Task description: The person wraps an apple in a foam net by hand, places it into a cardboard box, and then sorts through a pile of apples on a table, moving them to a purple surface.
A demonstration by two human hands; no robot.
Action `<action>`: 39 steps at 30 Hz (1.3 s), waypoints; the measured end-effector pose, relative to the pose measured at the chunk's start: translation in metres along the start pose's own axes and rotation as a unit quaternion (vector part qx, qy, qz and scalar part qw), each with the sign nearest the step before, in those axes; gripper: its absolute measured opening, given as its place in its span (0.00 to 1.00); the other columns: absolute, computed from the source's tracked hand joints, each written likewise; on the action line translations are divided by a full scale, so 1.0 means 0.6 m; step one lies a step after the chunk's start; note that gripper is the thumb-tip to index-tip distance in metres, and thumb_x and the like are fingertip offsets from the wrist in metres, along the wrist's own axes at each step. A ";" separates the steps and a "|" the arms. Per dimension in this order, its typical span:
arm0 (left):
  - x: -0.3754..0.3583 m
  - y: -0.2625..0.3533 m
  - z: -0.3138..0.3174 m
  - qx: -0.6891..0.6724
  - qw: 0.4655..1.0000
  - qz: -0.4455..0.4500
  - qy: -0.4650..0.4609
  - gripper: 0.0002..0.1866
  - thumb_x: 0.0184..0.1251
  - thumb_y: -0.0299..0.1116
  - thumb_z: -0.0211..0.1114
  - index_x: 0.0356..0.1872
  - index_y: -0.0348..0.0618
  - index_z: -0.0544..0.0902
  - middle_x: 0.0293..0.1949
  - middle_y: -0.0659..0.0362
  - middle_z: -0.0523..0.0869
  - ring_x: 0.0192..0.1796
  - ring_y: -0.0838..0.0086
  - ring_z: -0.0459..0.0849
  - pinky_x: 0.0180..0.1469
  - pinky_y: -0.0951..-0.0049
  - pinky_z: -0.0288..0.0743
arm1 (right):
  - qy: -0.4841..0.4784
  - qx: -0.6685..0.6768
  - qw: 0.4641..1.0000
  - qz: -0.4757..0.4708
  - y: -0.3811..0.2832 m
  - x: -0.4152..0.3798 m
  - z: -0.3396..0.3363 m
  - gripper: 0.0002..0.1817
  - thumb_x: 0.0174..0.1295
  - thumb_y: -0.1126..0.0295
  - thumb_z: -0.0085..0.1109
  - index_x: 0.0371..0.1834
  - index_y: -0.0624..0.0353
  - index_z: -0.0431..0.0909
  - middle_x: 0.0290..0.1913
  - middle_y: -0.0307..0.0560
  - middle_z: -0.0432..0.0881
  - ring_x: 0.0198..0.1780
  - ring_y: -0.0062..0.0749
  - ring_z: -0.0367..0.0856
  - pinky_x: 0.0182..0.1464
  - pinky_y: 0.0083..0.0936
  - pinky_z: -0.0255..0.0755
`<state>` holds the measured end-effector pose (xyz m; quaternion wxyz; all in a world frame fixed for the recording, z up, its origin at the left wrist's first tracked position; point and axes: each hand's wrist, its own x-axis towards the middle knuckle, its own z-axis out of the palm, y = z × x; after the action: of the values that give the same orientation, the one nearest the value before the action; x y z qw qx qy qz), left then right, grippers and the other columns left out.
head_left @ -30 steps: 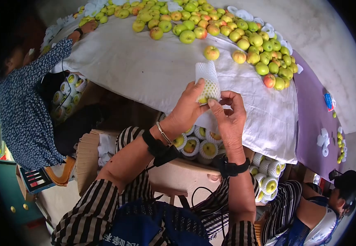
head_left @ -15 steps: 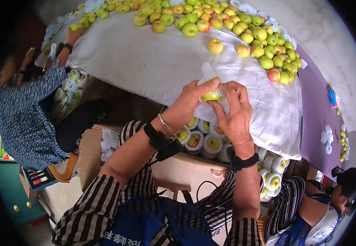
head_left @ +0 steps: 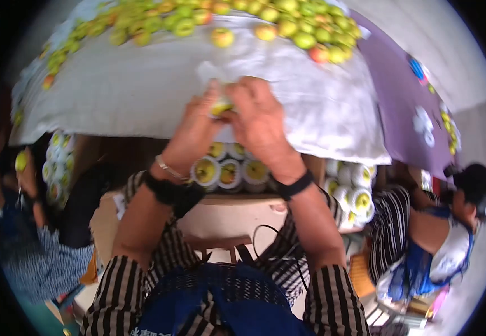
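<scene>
Between my two hands is a yellow-green apple, partly hidden by my fingers. A white foam net sleeve sticks up from its far side, blurred by motion. My left hand grips the apple from the left, its thumb pointing up along it. My right hand closes round it from the right with bent fingers. Both hands are over the near edge of the white cloth. Just below them, a carton holds several apples in foam nets.
Loose apples lie heaped along the cloth's far side. More netted apples stand at right, others at left. A co-worker sits at right by a purple cloth. At left, another person's hand holds an apple.
The whole view has shifted, so the apple heap appears further left and higher. My hands still hold the apple and net. The left co-worker's hand has left the heap and now holds an apple.
</scene>
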<state>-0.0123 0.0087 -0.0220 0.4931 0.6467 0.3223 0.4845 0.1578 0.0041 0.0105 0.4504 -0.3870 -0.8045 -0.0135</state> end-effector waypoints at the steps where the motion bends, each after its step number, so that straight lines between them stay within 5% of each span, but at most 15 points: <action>1: 0.002 0.004 0.011 -0.048 0.998 -0.039 0.020 0.19 0.79 0.28 0.60 0.66 0.35 0.74 0.57 0.54 0.84 0.56 0.70 0.83 0.61 0.65 0.79 | -0.013 -0.007 1.000 0.000 0.001 0.001 -0.005 0.24 0.48 0.76 0.75 0.51 0.56 0.80 0.50 0.50 0.80 0.53 0.49 0.81 0.48 0.40 0.81; 6: 0.007 0.065 0.029 -0.295 0.921 -0.221 0.126 0.25 0.91 0.51 0.40 0.66 0.44 0.75 0.58 0.62 0.81 0.57 0.75 0.80 0.62 0.69 0.79 | -0.020 0.009 1.000 0.000 -0.002 0.004 -0.008 0.16 0.48 0.76 0.70 0.41 0.58 0.79 0.44 0.48 0.77 0.47 0.47 0.80 0.45 0.38 0.82; 9: 0.011 0.057 0.016 -0.324 0.908 -0.241 0.110 0.23 0.90 0.50 0.44 0.66 0.42 0.75 0.57 0.61 0.81 0.57 0.76 0.80 0.62 0.69 0.79 | -0.027 0.012 1.000 0.009 0.005 -0.004 -0.002 0.20 0.48 0.75 0.74 0.46 0.57 0.79 0.46 0.47 0.78 0.50 0.48 0.81 0.46 0.39 0.82; 15: 0.013 0.044 0.018 -0.360 0.897 -0.237 0.101 0.20 0.87 0.47 0.53 0.64 0.41 0.76 0.54 0.60 0.82 0.54 0.75 0.82 0.60 0.72 0.79 | 0.031 -0.025 0.999 -0.011 -0.001 -0.010 0.015 0.15 0.47 0.72 0.69 0.39 0.57 0.77 0.41 0.48 0.74 0.44 0.47 0.79 0.41 0.37 0.81; 18: 0.015 0.015 0.003 -0.382 0.891 -0.218 0.108 0.24 0.85 0.48 0.56 0.68 0.41 0.73 0.61 0.56 0.81 0.62 0.66 0.81 0.64 0.63 0.79 | 0.011 -0.013 0.999 0.030 -0.008 -0.014 0.014 0.18 0.49 0.75 0.71 0.44 0.57 0.77 0.43 0.49 0.75 0.47 0.50 0.79 0.44 0.39 0.81; 21: -0.003 0.013 0.003 -0.243 0.962 -0.114 0.040 0.25 0.79 0.25 0.59 0.72 0.27 0.67 0.62 0.53 0.80 0.63 0.72 0.79 0.66 0.67 0.77 | 0.026 -0.021 0.999 0.019 -0.013 -0.012 0.017 0.17 0.48 0.73 0.69 0.43 0.56 0.78 0.40 0.49 0.73 0.44 0.47 0.79 0.40 0.36 0.81; 24: -0.014 0.029 0.007 -0.039 0.999 -0.007 -0.020 0.31 0.73 0.14 0.58 0.75 0.21 0.61 0.67 0.49 0.77 0.68 0.72 0.76 0.69 0.67 0.76 | 0.009 -0.020 1.000 0.006 -0.003 -0.014 0.020 0.17 0.51 0.74 0.67 0.46 0.55 0.80 0.39 0.48 0.74 0.42 0.47 0.80 0.39 0.36 0.81; 26: -0.017 0.004 0.003 -0.046 0.998 0.032 -0.009 0.25 0.80 0.25 0.59 0.73 0.28 0.67 0.63 0.52 0.78 0.63 0.71 0.79 0.68 0.67 0.76 | -0.009 -0.029 1.000 0.005 -0.004 -0.007 0.009 0.15 0.52 0.75 0.68 0.44 0.55 0.80 0.39 0.48 0.75 0.41 0.46 0.81 0.36 0.38 0.82; 29: 0.014 0.029 0.015 -0.433 0.885 -0.168 0.040 0.22 0.87 0.45 0.54 0.67 0.38 0.73 0.60 0.57 0.80 0.59 0.70 0.80 0.63 0.65 0.78 | -0.003 -0.025 1.000 0.012 0.003 -0.009 0.014 0.16 0.53 0.74 0.73 0.45 0.53 0.81 0.42 0.47 0.78 0.41 0.45 0.83 0.38 0.39 0.82; 33: 0.009 0.023 0.005 -0.302 0.944 -0.127 0.042 0.21 0.87 0.46 0.54 0.62 0.38 0.78 0.57 0.57 0.81 0.57 0.72 0.81 0.61 0.68 0.77 | -0.004 -0.042 0.999 0.012 0.000 -0.014 0.024 0.15 0.55 0.72 0.75 0.46 0.53 0.83 0.44 0.46 0.81 0.41 0.45 0.84 0.38 0.36 0.81; 36: 0.014 0.028 0.021 -0.268 0.944 -0.121 0.149 0.19 0.83 0.46 0.61 0.54 0.38 0.80 0.52 0.57 0.84 0.52 0.73 0.84 0.51 0.68 0.81 | 0.029 -0.048 0.998 0.019 -0.010 -0.020 0.042 0.18 0.55 0.73 0.75 0.48 0.55 0.82 0.43 0.47 0.81 0.40 0.47 0.84 0.37 0.37 0.80; 39: 0.011 0.009 -0.004 -0.311 0.935 -0.133 0.104 0.21 0.80 0.47 0.64 0.56 0.37 0.77 0.53 0.54 0.84 0.52 0.71 0.86 0.50 0.69 0.82 | 0.052 -0.042 0.997 0.024 -0.024 -0.018 0.050 0.18 0.58 0.73 0.75 0.51 0.58 0.81 0.45 0.48 0.82 0.40 0.44 0.85 0.38 0.34 0.81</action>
<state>-0.0128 0.0139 -0.0144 0.6931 0.3584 0.2887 0.5549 0.1304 -0.0016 -0.0106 0.4751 -0.4236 -0.7692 -0.0567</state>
